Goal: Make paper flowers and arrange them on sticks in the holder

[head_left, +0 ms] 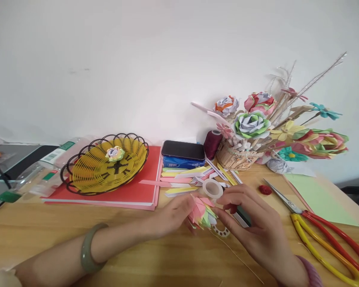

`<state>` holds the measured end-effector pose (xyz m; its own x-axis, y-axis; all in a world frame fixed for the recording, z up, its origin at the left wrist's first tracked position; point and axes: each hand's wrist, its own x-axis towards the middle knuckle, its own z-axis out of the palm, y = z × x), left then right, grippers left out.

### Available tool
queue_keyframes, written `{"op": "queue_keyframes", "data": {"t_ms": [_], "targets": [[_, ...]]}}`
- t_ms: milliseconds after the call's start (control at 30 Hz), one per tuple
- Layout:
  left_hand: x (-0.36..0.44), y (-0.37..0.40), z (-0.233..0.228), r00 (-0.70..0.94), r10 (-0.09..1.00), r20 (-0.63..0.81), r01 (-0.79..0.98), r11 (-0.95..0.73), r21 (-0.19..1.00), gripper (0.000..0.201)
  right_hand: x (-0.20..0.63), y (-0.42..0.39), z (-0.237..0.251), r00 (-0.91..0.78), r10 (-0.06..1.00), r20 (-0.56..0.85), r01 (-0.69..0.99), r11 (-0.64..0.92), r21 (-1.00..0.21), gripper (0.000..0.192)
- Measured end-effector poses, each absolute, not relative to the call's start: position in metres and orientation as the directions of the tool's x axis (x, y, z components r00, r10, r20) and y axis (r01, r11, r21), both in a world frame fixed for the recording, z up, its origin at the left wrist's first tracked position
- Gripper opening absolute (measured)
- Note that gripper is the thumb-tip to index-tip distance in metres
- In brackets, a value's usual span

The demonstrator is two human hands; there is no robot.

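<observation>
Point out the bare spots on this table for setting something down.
Bare wood lies in front of the red folder, left of the left hand, and between the right hand and the scissors. It is crowded around the paper strips and tape roll.

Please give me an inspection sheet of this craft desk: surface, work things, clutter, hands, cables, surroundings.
surface: wooden table, light brown.
work things: folded paper flower, pink and green, held between both hands; tape roll just behind.
clutter: scissors at right; yellow basket on red folder; paper strips; phone; thread spool; paper bouquet.
hands: left hand and right hand pinch the flower.
cables: nothing seen.
surroundings: white wall.
</observation>
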<state>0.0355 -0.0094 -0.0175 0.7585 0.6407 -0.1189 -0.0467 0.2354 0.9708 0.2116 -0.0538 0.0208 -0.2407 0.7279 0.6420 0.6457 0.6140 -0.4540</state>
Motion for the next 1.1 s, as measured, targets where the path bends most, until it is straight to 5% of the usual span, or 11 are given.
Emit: {"op": "queue_keyframes", "data": {"t_ms": [233, 467, 1100], "targets": [[0.036, -0.011, -0.010, 0.775, 0.629, -0.054, -0.004, 0.091, 0.996, 0.078, 0.216, -0.054, 0.017, -0.333, 0.567, 0.754, 0.768, 0.627, -0.133, 0.008], [0.035, -0.011, -0.013, 0.753, 0.658, -0.012, 0.075, -0.069, 0.995, 0.075, 0.216, -0.055, 0.015, -0.363, 0.558, 0.746, 0.776, 0.624, -0.088, 0.006], [0.036, -0.011, -0.012, 0.735, 0.678, -0.014, 0.079, -0.064, 0.995, 0.074, 0.224, -0.056, 0.004, -0.502, 0.560, 0.659, 0.734, 0.679, -0.018, 0.024]]}}
